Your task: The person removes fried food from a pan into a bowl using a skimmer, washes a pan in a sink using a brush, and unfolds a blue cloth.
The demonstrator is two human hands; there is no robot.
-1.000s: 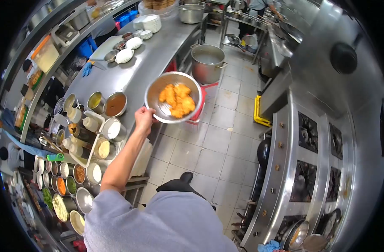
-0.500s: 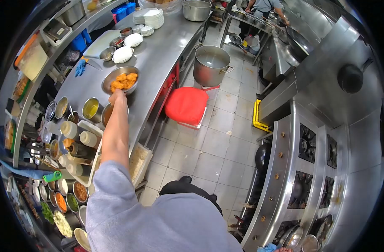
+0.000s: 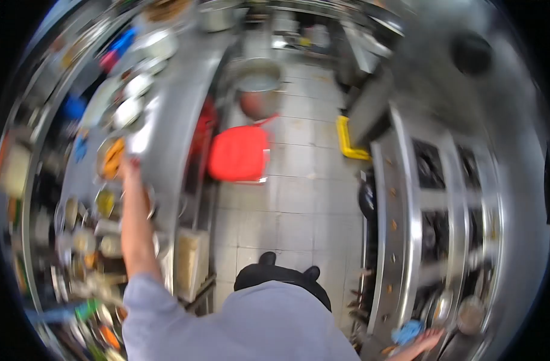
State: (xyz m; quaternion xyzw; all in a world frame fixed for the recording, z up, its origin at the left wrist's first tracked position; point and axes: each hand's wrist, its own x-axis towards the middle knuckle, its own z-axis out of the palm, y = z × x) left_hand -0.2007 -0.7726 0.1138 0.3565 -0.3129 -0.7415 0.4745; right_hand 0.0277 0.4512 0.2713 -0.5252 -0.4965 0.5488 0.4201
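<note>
My left hand reaches out over the steel counter to the near right rim of a metal bowl. Orange, battered-looking food pieces fill the bowl. Blur smears these fingers, so their grip on the rim cannot be made out. At the lower right, my right hand is over the stove's front edge with its fingers stretched out, beside a crumpled blue cloth. Close to that hand are a metal pan and a round strainer-like thing. The right hand appears to hold nothing.
Squeeze bottles and a container of yellow liquid stand near my left arm. A red-covered seat or box and a large pot are on the tiled floor. Burners line the right.
My view has turned, blurring the scene and shifting the counter leftward. My right hand has come further into view at the lower right. My left hand stays at the bowl.
</note>
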